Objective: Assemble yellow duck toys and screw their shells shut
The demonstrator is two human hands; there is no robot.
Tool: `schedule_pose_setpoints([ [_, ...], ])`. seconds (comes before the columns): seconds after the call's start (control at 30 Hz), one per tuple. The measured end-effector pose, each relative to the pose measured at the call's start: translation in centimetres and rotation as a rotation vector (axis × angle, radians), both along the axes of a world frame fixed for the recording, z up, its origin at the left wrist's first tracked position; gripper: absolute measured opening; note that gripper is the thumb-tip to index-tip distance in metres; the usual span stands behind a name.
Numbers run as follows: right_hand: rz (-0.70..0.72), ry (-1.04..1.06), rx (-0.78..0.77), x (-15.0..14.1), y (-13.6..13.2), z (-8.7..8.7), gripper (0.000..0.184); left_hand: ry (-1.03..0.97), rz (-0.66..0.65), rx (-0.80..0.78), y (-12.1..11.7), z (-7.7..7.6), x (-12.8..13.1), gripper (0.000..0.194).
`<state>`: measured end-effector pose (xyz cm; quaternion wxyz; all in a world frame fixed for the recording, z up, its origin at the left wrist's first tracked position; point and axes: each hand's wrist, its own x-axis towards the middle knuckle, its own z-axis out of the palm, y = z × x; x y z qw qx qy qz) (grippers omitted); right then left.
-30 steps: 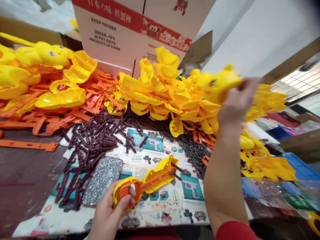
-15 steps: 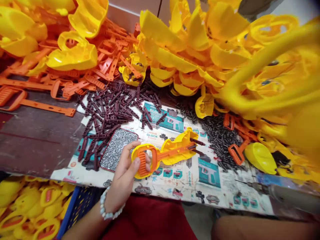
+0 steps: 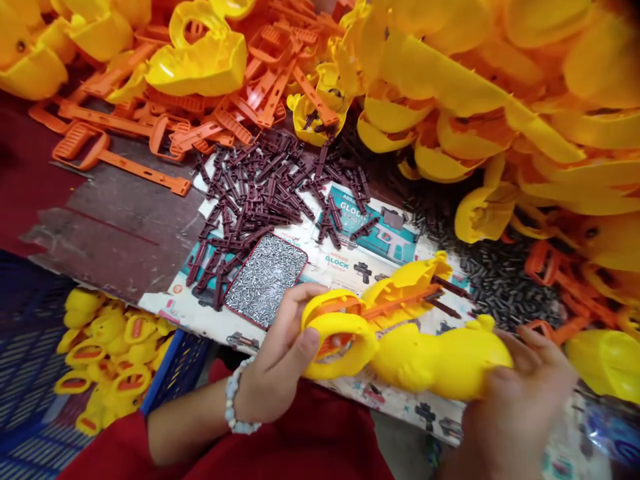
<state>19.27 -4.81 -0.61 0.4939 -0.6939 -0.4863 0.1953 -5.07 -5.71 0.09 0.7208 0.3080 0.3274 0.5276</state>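
My hands are apart; the left [image 3: 277,363] is clamped on the looped end of a hollow yellow shell [image 3: 393,293] with an orange bar [image 3: 400,305] inside; the right [image 3: 525,393], blurred, grips the rounded end of a smooth, glossy cover [image 3: 425,360], just in front; printed paper [image 3: 340,261] overlies the scuffed table [image 3: 120,223]; a blue lattice basket [image 3: 167,377] sits below.

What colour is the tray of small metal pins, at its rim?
The tray has a red rim, best seen in the head view.
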Motion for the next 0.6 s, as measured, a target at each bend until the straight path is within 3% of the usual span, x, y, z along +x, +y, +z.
schedule_pose_setpoints([
  [0.1,0.023,0.013,-0.043,-1.7,-0.9,0.3,0.066,-0.033,-0.067,0.021,-0.1,0.3,-0.2,0.028],
  [0.3,-0.012,0.102,0.206,-2.6,-0.6,0.5,0.044,0.005,-0.176,0.009,0.4,0.7,-0.7,0.019],
  [0.43,0.069,0.076,0.178,-2.7,0.0,0.0,0.049,-0.064,-0.239,-0.034,0.5,0.9,-0.8,0.019],
  [0.6,-0.002,0.005,0.28,-3.3,0.6,0.4,0.049,0.045,-0.296,0.023,0.3,0.8,-1.3,0.02],
])
